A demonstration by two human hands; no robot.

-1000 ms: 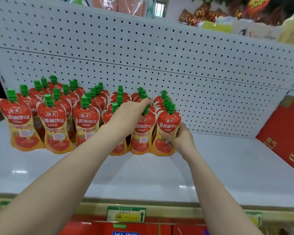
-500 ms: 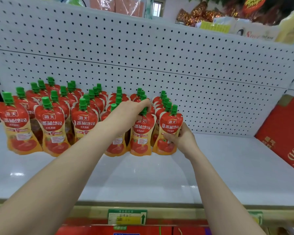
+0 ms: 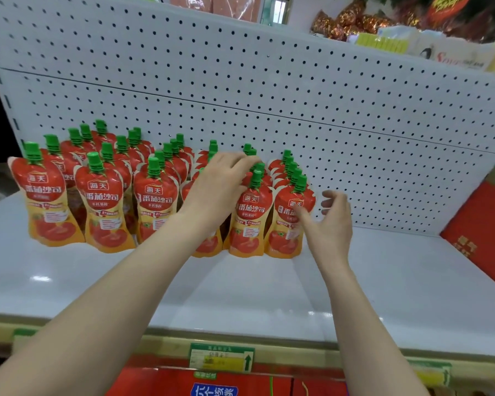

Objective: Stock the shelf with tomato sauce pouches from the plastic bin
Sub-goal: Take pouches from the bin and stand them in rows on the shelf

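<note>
We face a white pegboard back panel (image 3: 269,90) dotted with dark holes, rising behind a glossy white shelf (image 3: 240,295) that catches soft patches of light — its front edge carries a green-and-white price label (image 3: 222,357). Above the panel we make out a small bright window (image 3: 280,8) and gold-wrapped packets (image 3: 352,21), while a red carton (image 3: 483,224) sits at the shelf's right end.
</note>
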